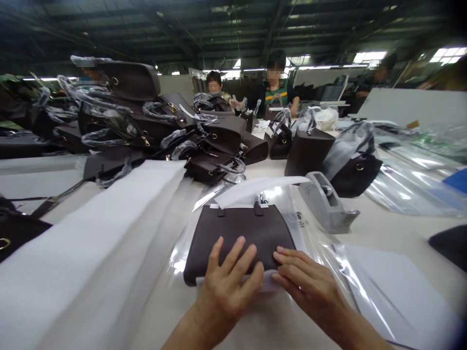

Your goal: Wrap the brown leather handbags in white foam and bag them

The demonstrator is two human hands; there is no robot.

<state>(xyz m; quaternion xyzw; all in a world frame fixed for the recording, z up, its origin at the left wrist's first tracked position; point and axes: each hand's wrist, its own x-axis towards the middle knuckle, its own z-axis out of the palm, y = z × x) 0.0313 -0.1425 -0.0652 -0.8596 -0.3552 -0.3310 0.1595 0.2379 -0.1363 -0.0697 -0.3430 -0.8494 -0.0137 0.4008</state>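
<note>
A dark brown handbag (pixel 233 231) lies flat on the table, its base towards me, on a clear plastic bag (pixel 178 260). White foam sheet (pixel 262 184) covers its handles, and more white wrap (pixel 268 282) shows along the near edge. My left hand (pixel 229 287) rests on the handbag's lower part with its fingers spread. At the lower right corner, my right hand (pixel 310 282) grips the edge, fingers on top and thumb below. What lies under the thumb is partly hidden.
A long stack of white foam sheets (pixel 95 243) runs along the left. Beyond it is a heap of brown handbags (pixel 156 121) with wrapped handles. A grey tape dispenser (pixel 326 201) stands right of my handbag, near clear plastic bags (pixel 408 180). Co-workers (pixel 277 90) are across the table.
</note>
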